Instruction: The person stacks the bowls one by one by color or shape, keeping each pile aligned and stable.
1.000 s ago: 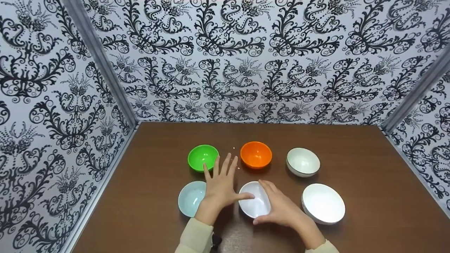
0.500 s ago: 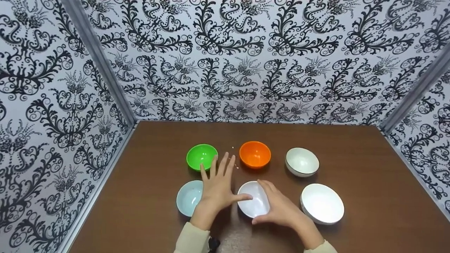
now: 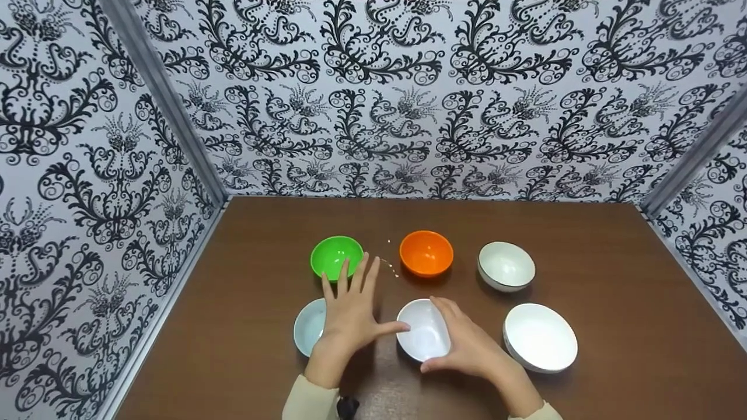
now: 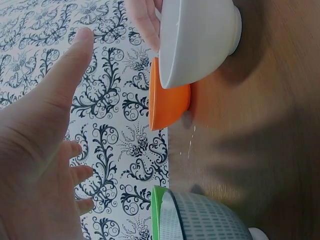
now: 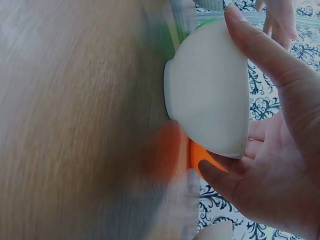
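Observation:
My right hand (image 3: 470, 347) grips a small white bowl (image 3: 421, 335) at the front middle of the table, thumb at the near side and fingers round the far rim. The right wrist view shows this white bowl (image 5: 212, 95) upright, its foot toward the table. My left hand (image 3: 349, 312) is held with fingers spread, its thumb tip overlapping the white bowl's left rim in the head view. Below that hand, a pale blue bowl (image 3: 306, 332) is partly hidden; the left wrist view shows its patterned outside. The left fingertips overlap a green bowl (image 3: 330, 256) farther back.
An orange bowl (image 3: 426, 254) stands behind the white one. To the right are a dark-rimmed whitish bowl (image 3: 506, 266) and a larger white bowl (image 3: 540, 338). Tiny pale specks (image 3: 390, 265) lie between green and orange bowls. Patterned walls (image 3: 408, 116) enclose the brown table (image 3: 233, 326).
My left hand has moved slightly left, so its thumb overlaps less of the white bowl and the palm covers more of the pale blue one. The right hand keeps its grip.

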Demonstrator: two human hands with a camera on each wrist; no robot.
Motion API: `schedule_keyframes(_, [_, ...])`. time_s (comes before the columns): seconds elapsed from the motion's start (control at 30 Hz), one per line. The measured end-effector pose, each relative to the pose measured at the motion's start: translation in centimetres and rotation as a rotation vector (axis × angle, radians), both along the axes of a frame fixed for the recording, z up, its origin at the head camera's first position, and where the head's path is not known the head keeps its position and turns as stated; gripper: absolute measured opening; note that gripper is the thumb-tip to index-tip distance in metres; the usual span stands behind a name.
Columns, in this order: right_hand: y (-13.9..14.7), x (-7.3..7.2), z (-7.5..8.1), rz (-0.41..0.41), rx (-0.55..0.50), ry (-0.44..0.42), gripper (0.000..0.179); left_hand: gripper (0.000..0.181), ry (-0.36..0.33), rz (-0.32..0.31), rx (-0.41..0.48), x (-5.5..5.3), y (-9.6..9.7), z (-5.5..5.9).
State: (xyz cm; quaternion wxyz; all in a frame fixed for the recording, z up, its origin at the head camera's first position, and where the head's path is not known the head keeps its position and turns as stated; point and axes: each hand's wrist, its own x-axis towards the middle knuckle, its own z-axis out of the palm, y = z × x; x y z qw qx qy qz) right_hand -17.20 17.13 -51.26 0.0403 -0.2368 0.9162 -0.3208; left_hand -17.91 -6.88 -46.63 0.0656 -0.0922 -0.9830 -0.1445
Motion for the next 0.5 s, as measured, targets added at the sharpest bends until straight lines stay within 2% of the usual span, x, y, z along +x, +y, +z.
schedule_keyframes(0.5, [-0.1,0.0,0.1,-0.010,-0.004,-0.029,0.126,0.129,-0.009,0.007,0.018,0.2,-1.2,-0.2])
